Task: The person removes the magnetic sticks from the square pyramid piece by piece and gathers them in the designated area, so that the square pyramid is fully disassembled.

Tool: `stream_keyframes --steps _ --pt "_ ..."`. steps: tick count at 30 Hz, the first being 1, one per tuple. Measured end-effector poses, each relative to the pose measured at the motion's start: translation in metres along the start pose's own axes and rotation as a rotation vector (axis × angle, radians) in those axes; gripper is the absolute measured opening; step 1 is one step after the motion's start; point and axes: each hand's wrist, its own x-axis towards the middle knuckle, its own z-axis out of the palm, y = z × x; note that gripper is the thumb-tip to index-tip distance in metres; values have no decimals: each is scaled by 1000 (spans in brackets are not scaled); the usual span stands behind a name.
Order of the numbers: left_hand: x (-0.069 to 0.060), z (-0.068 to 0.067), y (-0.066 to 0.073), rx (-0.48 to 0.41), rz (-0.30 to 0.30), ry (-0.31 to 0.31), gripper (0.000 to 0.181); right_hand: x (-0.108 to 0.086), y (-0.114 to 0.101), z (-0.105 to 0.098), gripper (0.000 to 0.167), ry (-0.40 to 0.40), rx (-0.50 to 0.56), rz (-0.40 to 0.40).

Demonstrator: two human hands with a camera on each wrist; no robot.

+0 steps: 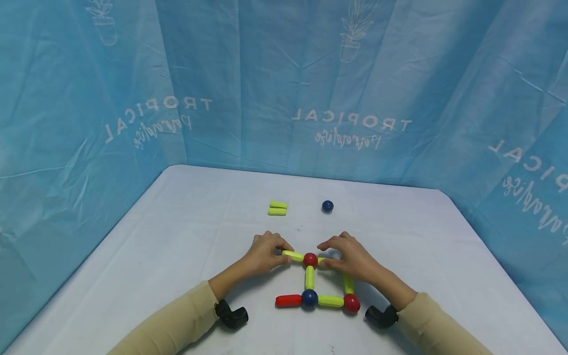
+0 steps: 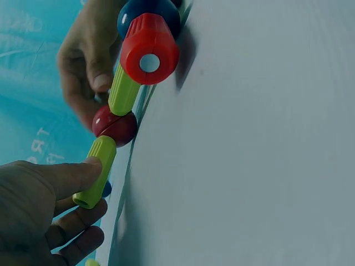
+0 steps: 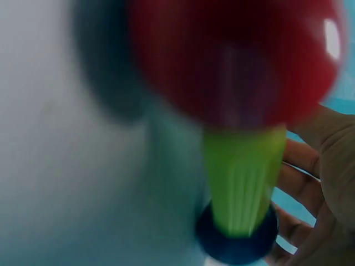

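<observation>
Head view: on a white table [image 1: 199,222], a square of sticks and balls lies just right of centre, low in the frame. The left hand [image 1: 266,254] comes from the lower left, thumb and fingers pinching the yellow-green outer stick [image 1: 293,256], which points left from the upper red ball [image 1: 310,259]. The right hand [image 1: 352,256] comes from the lower right; its thumb and forefinger are parted in a loose C, the thumb against the top stick [image 1: 320,260]. Whether it grips, I cannot tell. Along the square's lower edge are the lower blue ball [image 1: 309,299], with a red stick [image 1: 288,301] pointing left, and the lower red ball [image 1: 351,303]. To do this well, steady the square by the upper red ball and line the outer stick up with the top stick, pinching lightly so the other joints don't twist.

Left wrist view: at lower left, the outer stick runs between thumb and fingertips, its upper end meeting the red ball. Pinching near the free end, as here, should leave the joint unobstructed.

Right wrist view: the lower red ball looms blurred across the top; a yellow-green stick below it reaches a dark blue ball [image 3: 236,246]. The right hand's fingers curve behind, at right; contact is unclear.
</observation>
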Motion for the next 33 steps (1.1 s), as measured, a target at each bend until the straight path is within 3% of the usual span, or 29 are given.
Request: stream_keyframes --steps 5,12,26,29,33 --pt "2 5 5 14 32 -17 19 2 -6 3 42 -42 55 0" --pt "1 6 9 -2 14 -12 18 1 -6 10 38 -45 49 -40" --pt "-2 7 7 -3 -24 9 16 4 -5 15 33 -62 63 -35" --pt "-2 2 0 -2 -33 79 15 5 -7 15 33 -63 69 -34" --pt "5 -13 -19 -19 -107 203 17 3 -5 12 33 -57 68 -17"
